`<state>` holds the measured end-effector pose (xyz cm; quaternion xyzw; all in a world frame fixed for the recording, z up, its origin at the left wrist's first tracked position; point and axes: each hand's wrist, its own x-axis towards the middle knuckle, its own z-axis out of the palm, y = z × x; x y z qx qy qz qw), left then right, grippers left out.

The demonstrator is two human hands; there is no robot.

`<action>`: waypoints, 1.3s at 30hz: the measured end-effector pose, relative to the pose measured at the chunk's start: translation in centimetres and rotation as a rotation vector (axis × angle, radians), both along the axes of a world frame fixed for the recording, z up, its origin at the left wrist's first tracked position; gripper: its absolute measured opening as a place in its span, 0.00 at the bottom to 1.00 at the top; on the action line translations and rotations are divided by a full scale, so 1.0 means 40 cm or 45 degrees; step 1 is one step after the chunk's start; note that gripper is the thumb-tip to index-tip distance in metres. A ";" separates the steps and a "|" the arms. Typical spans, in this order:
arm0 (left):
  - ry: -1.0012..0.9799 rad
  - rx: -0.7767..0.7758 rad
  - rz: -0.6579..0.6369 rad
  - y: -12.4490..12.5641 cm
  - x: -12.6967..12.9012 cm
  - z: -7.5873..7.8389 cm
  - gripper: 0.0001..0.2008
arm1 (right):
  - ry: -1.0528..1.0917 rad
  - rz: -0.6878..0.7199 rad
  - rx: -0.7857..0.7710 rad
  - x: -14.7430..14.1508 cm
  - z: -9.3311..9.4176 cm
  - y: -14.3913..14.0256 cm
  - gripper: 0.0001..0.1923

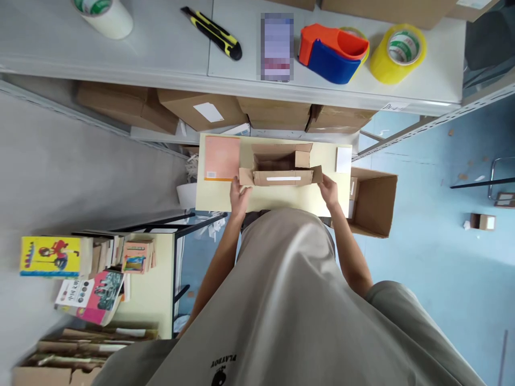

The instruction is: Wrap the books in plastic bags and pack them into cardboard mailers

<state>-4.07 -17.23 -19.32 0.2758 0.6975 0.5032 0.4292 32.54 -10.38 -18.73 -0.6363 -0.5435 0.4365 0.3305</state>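
An open cardboard box stands on the pale yellow table in front of me, its flaps raised and a white label strip on its near side. My left hand is at the flap on the box's left end, thumb and fingers closed about its edge. At the opposite end, my right hand pinches the right flap by its lower corner. Left of the box lies a flat pink book with an orange border. A small white pad rests near the table's right edge.
On the shelf above are a utility knife, a phone, a tape dispenser and tape rolls. Stacked books stand at left. A larger open carton is right of the table.
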 end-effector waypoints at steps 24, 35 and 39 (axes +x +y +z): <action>0.593 0.137 -0.927 0.030 0.043 0.168 0.09 | -0.736 0.678 0.280 -0.082 0.159 0.198 0.20; 0.507 0.039 -0.818 0.084 0.046 0.041 0.53 | -0.575 0.410 0.074 -0.073 0.040 0.074 0.41; 0.483 0.024 -0.833 0.082 0.048 0.025 0.56 | -0.539 0.382 0.059 -0.078 0.033 0.066 0.41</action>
